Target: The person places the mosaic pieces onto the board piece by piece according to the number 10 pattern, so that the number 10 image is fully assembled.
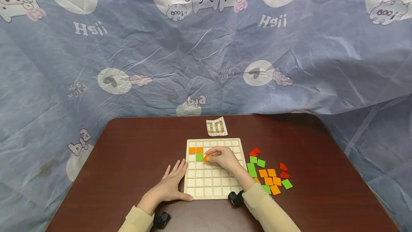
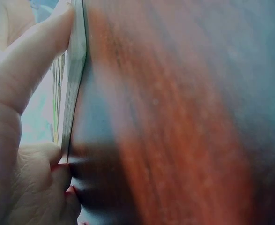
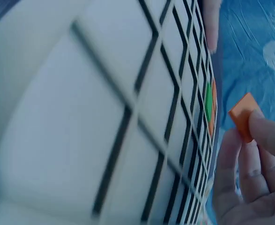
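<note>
A pale wooden grid board (image 1: 199,182) lies on the table, with two orange square tiles (image 1: 195,150) in one row and a green tile (image 1: 199,157) beneath the right one. Between thumb and fingers my right hand (image 1: 223,157) pinches an orange square tile (image 3: 244,115), held over the board just right of the green one. My left hand (image 1: 170,185) rests at the board's left edge, fingers straight and spread, thumb at the near corner. In the left wrist view the thumb (image 2: 39,51) lies along the board's side (image 2: 74,84).
Right of the board lie loose orange tiles (image 1: 268,181), green tiles (image 1: 286,184) and red rounded pieces (image 1: 283,167). A printed pattern card (image 1: 217,127) lies beyond the board's far edge. Behind the dark table (image 1: 138,153) hangs a blue patterned cloth (image 1: 180,56).
</note>
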The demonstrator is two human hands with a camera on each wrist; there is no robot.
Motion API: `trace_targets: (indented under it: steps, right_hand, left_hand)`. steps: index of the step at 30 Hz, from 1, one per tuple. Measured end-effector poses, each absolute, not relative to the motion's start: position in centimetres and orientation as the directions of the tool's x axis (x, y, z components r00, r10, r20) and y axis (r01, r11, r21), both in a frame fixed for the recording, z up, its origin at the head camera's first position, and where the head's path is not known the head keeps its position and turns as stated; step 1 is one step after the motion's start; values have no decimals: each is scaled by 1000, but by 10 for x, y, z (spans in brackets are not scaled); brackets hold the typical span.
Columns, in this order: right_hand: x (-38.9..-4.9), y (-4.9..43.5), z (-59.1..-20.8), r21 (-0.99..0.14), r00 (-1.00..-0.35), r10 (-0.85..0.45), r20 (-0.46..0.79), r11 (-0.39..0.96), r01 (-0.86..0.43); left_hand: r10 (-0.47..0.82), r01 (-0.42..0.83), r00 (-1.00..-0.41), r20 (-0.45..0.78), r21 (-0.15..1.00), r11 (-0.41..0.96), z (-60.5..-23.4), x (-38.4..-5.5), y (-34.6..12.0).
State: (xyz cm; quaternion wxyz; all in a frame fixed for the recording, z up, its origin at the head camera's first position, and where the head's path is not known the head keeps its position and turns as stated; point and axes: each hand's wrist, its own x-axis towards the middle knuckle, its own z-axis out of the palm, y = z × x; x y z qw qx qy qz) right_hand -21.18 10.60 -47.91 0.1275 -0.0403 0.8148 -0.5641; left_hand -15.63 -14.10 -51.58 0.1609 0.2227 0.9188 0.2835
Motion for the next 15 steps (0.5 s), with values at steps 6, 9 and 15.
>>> trace_targets:
  steps: [6, 9, 15]
  right_hand:
    - [-210, 86, -484, -875, -966, -229, -118, 485, -8]
    - [-209, 80, -485, -838, -965, -243, -104, 543, -46]
    - [-211, 74, -485, -804, -961, -264, -82, 588, -93]
  left_hand:
    - [509, 330, -845, -166, 588, 739, -516, -157, -139]
    - [507, 332, -847, -163, 583, 742, -515, -158, -140]
    - [503, 330, -847, -171, 572, 751, -518, -157, -143]
